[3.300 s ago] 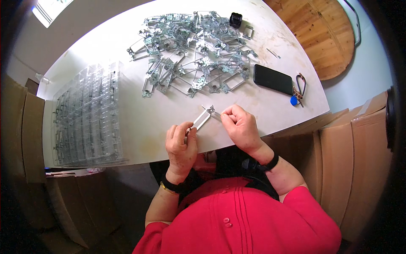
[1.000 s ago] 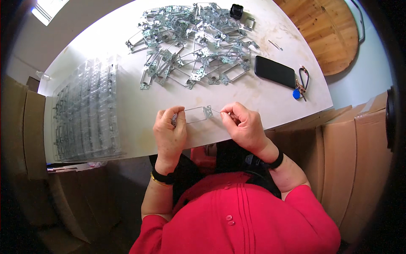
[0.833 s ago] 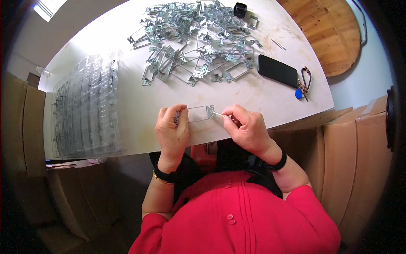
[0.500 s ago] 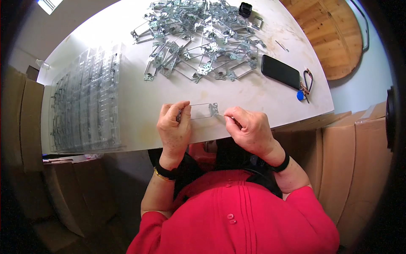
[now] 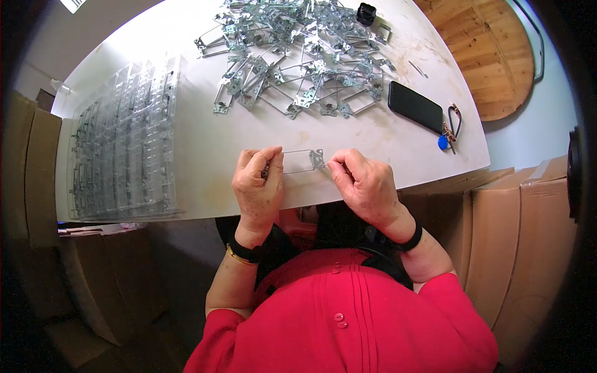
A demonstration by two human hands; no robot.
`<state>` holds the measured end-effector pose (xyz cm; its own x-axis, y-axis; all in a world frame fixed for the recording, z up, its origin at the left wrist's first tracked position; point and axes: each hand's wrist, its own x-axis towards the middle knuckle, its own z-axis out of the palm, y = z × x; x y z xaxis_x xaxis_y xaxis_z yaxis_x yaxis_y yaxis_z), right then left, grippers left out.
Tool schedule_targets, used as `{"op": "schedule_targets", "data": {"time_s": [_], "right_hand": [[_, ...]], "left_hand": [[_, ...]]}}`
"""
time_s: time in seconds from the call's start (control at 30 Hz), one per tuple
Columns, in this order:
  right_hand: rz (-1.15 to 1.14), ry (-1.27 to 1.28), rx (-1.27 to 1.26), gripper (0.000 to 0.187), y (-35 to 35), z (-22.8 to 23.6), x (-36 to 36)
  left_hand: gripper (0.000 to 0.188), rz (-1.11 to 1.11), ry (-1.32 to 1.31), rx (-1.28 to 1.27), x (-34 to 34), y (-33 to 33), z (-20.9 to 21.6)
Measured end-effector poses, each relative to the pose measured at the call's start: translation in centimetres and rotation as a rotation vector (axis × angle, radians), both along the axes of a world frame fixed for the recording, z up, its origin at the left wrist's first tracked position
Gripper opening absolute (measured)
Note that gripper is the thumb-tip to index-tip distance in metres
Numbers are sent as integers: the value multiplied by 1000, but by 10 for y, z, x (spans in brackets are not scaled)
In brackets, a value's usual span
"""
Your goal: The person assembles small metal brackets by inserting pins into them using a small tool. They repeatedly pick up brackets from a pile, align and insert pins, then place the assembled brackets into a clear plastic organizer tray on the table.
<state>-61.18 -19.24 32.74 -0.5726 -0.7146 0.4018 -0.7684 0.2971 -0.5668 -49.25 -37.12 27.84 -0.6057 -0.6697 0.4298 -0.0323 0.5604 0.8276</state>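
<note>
**Both hands on one little metal frame, big pile behind it**

So, going left to right: brown cardboard boxes [image 5: 43, 180] stand at the far left edge. Next to them on the white worktop [image 5: 208, 180] sits a clear plastic tray [image 5: 176, 105] full of small metal parts.

Then there's a messy heap of metal brackets [image 5: 308, 97], all tangled rods and plates, spread over the back of the worktop. In front of it, the left hand [image 5: 256, 183] has its fingers gripping one end of a wire-sided metal frame [image 5: 316, 159], which lies crosswise between the two hands near the front edge. At the frame's right end, the right hand [image 5: 367, 189] has thumb and finger pinched on a thin rod [image 5: 326, 165], mostly hidden, so don't ask me for detail.

Farther back there's a small black block [image 5: 365, 13] beside the heap, then a dark phone [image 5: 415, 105] with a blue tag [image 5: 443, 142] by its corner. Round wooden board [image 5: 491, 50] beyond the worktop, more cartons [image 5: 544, 230] at lower right.
</note>
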Motion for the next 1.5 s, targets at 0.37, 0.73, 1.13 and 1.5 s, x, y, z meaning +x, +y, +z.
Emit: {"op": "schedule_targets", "data": {"time_s": [0.37,0.73,1.13,1.5], "right_hand": [[-18,-123,-93,13,-3,-11,-1],[-13,-53,-106,12,-3,-10,-1],[-16,-18,-94,13,-4,-9,2],[-8,8,-80,13,-5,-7,1]], "left_hand": [[12,-5,-2,12,1,0,2],[11,0,-4,-7,-1,0,3],[11,0,17,12,-1,0,2],[12,-7,16,-14,-2,-1,2]]}}
